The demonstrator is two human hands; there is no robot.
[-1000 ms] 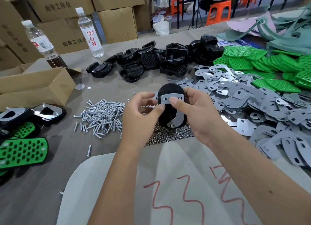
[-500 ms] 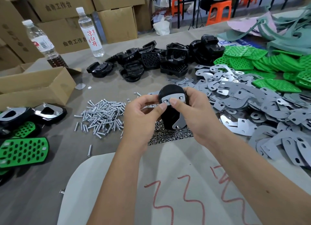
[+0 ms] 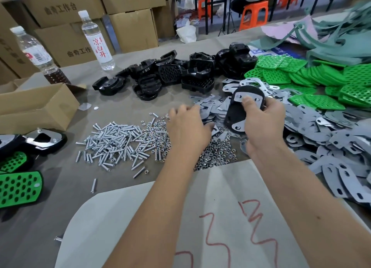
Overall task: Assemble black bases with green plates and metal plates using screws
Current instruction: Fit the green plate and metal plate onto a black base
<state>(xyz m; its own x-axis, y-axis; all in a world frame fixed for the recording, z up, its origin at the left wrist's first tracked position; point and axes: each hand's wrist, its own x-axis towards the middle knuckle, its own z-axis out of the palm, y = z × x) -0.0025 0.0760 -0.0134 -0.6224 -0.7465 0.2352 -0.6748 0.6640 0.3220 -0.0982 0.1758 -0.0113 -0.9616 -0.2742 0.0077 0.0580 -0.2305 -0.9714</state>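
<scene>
While the right hand point(image 3: 263, 125) grips a black base point(image 3: 233, 115), the left hand point(image 3: 187, 125) (grip loose) hovers over nuts point(image 3: 216, 153); cardboard boxes point(image 3: 132, 27) behind.

On the desk point(image 3: 124, 99), the screws point(image 3: 112, 145) lie left of the left hand point(image 3: 186, 127), with the nuts point(image 3: 216, 155) beneath and between the two hands. The right hand point(image 3: 263, 123) holds a base point(image 3: 234, 115) with a metal plate point(image 3: 248, 99) on top — over the heap of loose plates point(image 3: 331, 143) spreading to its right. Behind both hands sits the pile of bases point(image 3: 180, 75); two bottles point(image 3: 96, 41) and a carton point(image 3: 38, 105) stand far left.
</scene>
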